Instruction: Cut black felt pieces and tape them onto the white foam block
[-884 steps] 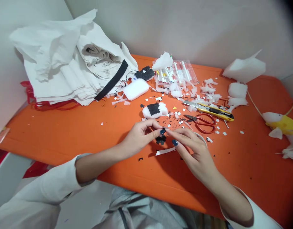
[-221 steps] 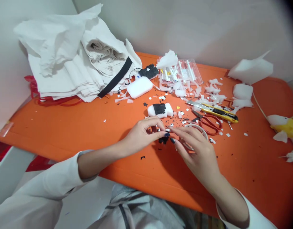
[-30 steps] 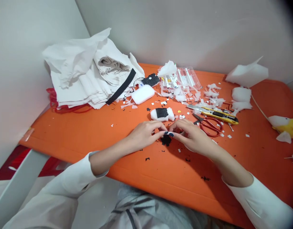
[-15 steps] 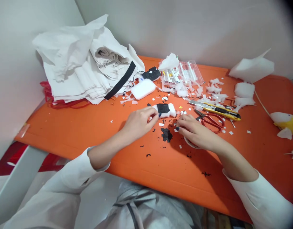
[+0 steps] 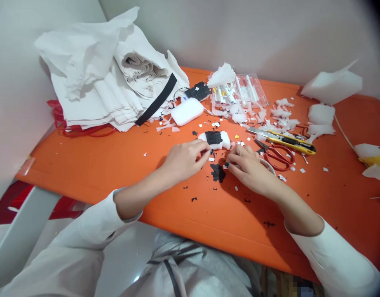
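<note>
My left hand (image 5: 190, 156) hovers low over the table with thumb and forefinger close together, at the near edge of a white foam piece (image 5: 226, 140) that has a black patch (image 5: 213, 137) across its middle. Anything between those fingertips is too small to make out. Just to the right, my right hand (image 5: 246, 166) is curled, its fingertips pinched beside a pile of black scraps (image 5: 218, 173). What they hold, if anything, is hidden. A white ring (image 5: 269, 166) shows partly from behind this hand.
Red-handled scissors (image 5: 279, 158) and a yellow utility knife (image 5: 290, 141) lie right of my hands. Farther back are a clear box of markers (image 5: 261, 93), a white foam block (image 5: 187, 111), a black strip (image 5: 156, 100) and piled white sheets (image 5: 94, 99). Small scraps litter the orange table (image 5: 122, 165).
My left fingertips have shifted off the foam piece toward its near side. My right hand has moved slightly left, uncovering more of the white ring. The view has also shifted a little.
</note>
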`<state>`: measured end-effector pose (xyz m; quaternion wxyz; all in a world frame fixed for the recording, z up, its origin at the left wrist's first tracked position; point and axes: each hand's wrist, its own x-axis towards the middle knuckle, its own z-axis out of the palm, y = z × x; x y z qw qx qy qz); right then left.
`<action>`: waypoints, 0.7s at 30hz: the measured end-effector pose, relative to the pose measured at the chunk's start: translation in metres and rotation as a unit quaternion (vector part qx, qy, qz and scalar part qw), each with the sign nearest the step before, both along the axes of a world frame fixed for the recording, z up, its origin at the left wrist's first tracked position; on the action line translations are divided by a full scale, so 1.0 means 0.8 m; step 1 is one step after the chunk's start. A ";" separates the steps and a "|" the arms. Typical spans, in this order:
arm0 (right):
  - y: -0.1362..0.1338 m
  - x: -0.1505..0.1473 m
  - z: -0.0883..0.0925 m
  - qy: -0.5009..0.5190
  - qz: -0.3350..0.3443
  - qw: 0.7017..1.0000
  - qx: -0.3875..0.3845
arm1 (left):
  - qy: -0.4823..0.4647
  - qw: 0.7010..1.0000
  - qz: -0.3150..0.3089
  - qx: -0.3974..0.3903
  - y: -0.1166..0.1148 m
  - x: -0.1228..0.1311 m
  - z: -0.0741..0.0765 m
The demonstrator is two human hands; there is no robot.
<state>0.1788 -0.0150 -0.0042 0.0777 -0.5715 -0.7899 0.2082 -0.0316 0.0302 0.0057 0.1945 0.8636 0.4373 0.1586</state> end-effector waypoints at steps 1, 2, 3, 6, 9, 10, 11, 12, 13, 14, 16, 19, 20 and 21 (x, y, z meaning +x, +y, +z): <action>0.000 0.003 -0.001 0.006 -0.007 1.000 0.001 | 0.002 1.000 -0.006 -0.001 0.000 0.000 -0.001; 0.000 0.005 -0.001 0.010 -0.012 1.000 0.000 | 0.004 1.000 -0.011 -0.002 0.000 0.000 -0.001; 0.000 0.006 -0.001 0.011 -0.014 1.000 -0.003 | 0.007 1.000 -0.014 -0.003 0.000 0.000 -0.001; 0.001 0.004 0.000 0.008 -0.018 1.000 -0.008 | 0.018 1.000 -0.011 -0.001 0.000 0.000 -0.002; 0.003 -0.002 0.002 -0.004 -0.034 0.999 0.004 | 0.029 1.000 -0.006 0.006 0.001 0.001 -0.003; 0.003 -0.005 0.002 -0.009 -0.038 0.999 0.009 | 0.031 0.999 -0.007 0.009 0.001 0.001 -0.003; 0.004 -0.007 0.001 -0.012 -0.040 0.999 0.012 | 0.033 0.999 -0.008 0.011 0.001 0.001 -0.004; 0.004 -0.008 0.000 -0.014 -0.038 0.999 0.013 | 0.035 0.999 -0.009 0.012 0.001 0.001 -0.004; 0.005 -0.010 -0.001 -0.015 -0.033 0.999 0.012 | 0.036 0.999 -0.009 0.012 0.000 0.001 -0.004; 0.005 -0.012 -0.002 -0.015 -0.027 0.999 0.011 | 0.037 0.999 -0.010 0.012 0.000 0.002 -0.005; 0.004 -0.015 -0.004 -0.018 -0.020 1.000 0.011 | 0.041 0.999 -0.013 0.012 0.000 0.002 -0.005; 0.004 -0.015 -0.004 -0.025 -0.026 0.999 0.021 | 0.049 0.999 -0.016 0.012 -0.002 0.002 -0.005; 0.004 -0.014 -0.004 -0.024 -0.034 0.999 0.026 | 0.051 0.998 -0.019 0.014 -0.002 0.002 -0.005; 0.004 -0.011 -0.004 -0.021 -0.046 0.998 0.032 | 0.054 0.998 -0.028 0.017 -0.002 0.001 -0.005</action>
